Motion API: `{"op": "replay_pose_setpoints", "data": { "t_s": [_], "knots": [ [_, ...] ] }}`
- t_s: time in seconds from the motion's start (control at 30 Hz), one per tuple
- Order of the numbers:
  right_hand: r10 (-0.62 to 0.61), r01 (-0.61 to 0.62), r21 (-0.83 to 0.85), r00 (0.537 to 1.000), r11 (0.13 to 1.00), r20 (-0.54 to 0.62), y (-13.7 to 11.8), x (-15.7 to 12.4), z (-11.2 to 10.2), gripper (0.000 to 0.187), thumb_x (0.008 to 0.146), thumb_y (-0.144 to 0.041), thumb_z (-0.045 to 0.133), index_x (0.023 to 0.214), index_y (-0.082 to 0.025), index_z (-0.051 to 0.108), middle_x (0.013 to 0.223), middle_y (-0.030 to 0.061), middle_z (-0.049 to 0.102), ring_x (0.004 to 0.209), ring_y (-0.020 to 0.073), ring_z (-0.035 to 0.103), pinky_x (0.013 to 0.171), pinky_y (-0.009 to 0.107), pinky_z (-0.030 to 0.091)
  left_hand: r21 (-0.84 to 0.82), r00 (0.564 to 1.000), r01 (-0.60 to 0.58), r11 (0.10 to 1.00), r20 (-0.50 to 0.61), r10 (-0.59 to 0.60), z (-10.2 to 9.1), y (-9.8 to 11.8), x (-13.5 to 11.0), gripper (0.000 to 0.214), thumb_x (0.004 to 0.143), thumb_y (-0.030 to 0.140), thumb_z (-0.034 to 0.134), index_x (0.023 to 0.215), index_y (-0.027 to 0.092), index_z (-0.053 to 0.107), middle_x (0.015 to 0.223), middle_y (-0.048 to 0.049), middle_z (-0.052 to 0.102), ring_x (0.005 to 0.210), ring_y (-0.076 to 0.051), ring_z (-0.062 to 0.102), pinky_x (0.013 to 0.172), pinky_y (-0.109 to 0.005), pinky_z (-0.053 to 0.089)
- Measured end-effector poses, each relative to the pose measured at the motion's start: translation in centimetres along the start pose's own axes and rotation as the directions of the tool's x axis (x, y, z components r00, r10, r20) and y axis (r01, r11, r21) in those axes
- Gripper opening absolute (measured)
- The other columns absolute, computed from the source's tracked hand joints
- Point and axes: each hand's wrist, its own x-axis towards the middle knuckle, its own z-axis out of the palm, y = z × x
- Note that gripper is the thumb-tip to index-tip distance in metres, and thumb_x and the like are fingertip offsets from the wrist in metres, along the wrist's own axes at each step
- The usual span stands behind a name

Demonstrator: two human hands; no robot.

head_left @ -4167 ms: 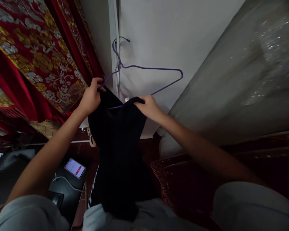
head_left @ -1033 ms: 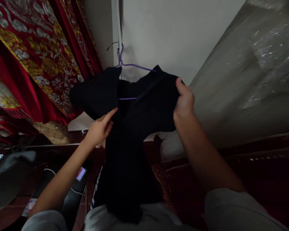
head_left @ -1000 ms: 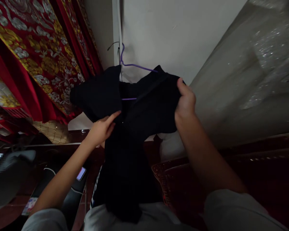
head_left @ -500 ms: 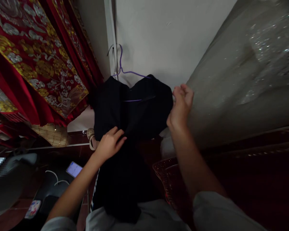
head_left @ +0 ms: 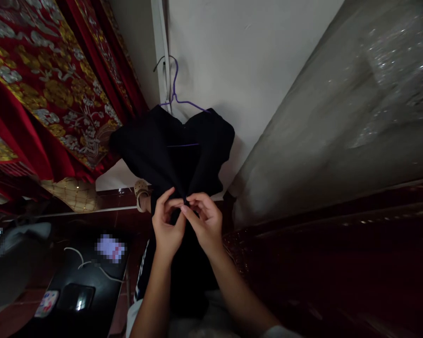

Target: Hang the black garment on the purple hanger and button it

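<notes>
A big pale wall (head_left: 239, 51) fills the view at 12 o'clock. At 3 o'clock stands a large grey thing (head_left: 303, 141) with shiny clear plastic on it. A red cloth (head_left: 61, 91) with gold and silver flowers hangs at 10 o'clock. The black shirt (head_left: 144, 145) hangs close to the middle, a little toward 9 o'clock, with its neck open in a V. At 8 o'clock is a shiny black counter (head_left: 102, 300). The purple hanger (head_left: 174, 96) is inside the shirt, and its hook pokes up at 11 o'clock. Around 7 o'clock, the left hand (head_left: 167, 225) and the right hand (head_left: 207, 223) pinch the front edges of the shirt together, fingertips nearly meeting; I can't see what small bit is between them. A tan shoe (head_left: 141, 192) shows toward 9 o'clock. A blurred phone (head_left: 111, 248) and a white cord (head_left: 78, 253) lie on the counter.
</notes>
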Motion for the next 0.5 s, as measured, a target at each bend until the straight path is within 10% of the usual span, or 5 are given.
{"op": "replay_pose_setpoints", "data": {
  "t_s": [0.23, 0.5],
  "knots": [
    [-0.159, 0.154, -0.041, 0.973, 0.987, -0.165, -0.4, -1.9, 1.4, 0.012, 0.089, -0.021, 0.073, 0.100, -0.024, 0.068, 0.086, -0.0003, 0.065, 0.074, 0.0113, 0.062, 0.068, 0.022, 0.055, -0.033, 0.999, 0.031, 0.999, -0.010, -0.032, -0.9, 1.7, -0.6, 0.022, 0.087, 0.015, 0.077, 0.108, 0.020, 0.081, 0.098, -0.0062, 0.081, 0.088, -0.017, 0.079, 0.083, -0.024, 0.065],
    [-0.185, 0.185, 0.020, 0.983, 0.982, 0.007, 0.0, -0.3, 0.7, 0.007, 0.093, -0.018, 0.070, 0.093, -0.025, 0.073, 0.081, -0.0011, 0.068, 0.073, 0.0111, 0.065, 0.065, 0.022, 0.051, -0.035, 0.987, 0.120, 0.992, -0.107, -0.123, -1.0, 1.3, -1.3, 0.023, 0.082, 0.017, 0.082, 0.104, 0.019, 0.077, 0.093, -0.0051, 0.076, 0.087, -0.015, 0.075, 0.082, -0.022, 0.063]
  ]
}}
